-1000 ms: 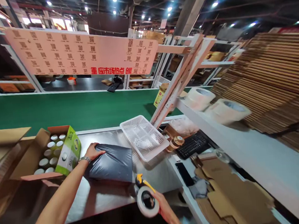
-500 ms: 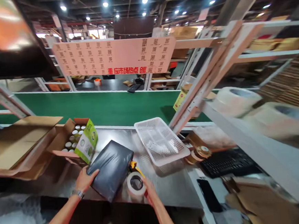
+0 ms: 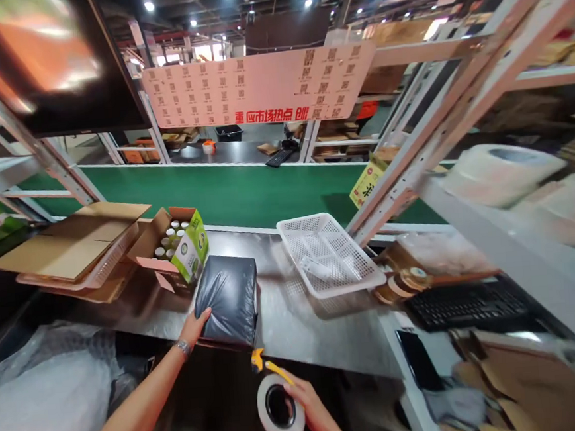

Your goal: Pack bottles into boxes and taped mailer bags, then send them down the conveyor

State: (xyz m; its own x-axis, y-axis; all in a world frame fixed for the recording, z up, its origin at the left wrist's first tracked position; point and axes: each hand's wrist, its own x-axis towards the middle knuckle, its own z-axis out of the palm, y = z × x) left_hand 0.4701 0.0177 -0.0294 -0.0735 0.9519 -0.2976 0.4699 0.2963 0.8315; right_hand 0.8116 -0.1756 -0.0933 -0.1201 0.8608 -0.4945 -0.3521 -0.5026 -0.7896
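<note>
A black plastic-wrapped parcel (image 3: 228, 300) lies on the metal table (image 3: 322, 339), close to its front edge. My left hand (image 3: 195, 328) grips the parcel's lower left side, thumb on top and the other fingers hidden beneath or behind it. In my right hand (image 3: 304, 395) is a tape dispenser (image 3: 280, 408) with a yellow handle and cutter head, carrying a wide roll of pale tape. It hangs in front of the table edge, just below the parcel's near right corner, apart from it. Beyond the parcel's left corner stands an open box of white-capped bottles (image 3: 183, 247).
A white perforated basket (image 3: 330, 255) sits right of the parcel. Flattened cardboard (image 3: 80, 242) is stacked at left, above bubble wrap (image 3: 47, 387). Jars (image 3: 407, 282), a keyboard (image 3: 468, 304) and a phone (image 3: 419, 358) lie at right. Behind runs a green conveyor belt (image 3: 236, 193).
The parcel has been turned straighter, its near side now at the table edge. My right hand has brought the tape dispenser toward me, off the tabletop. The camera view has swung left.
</note>
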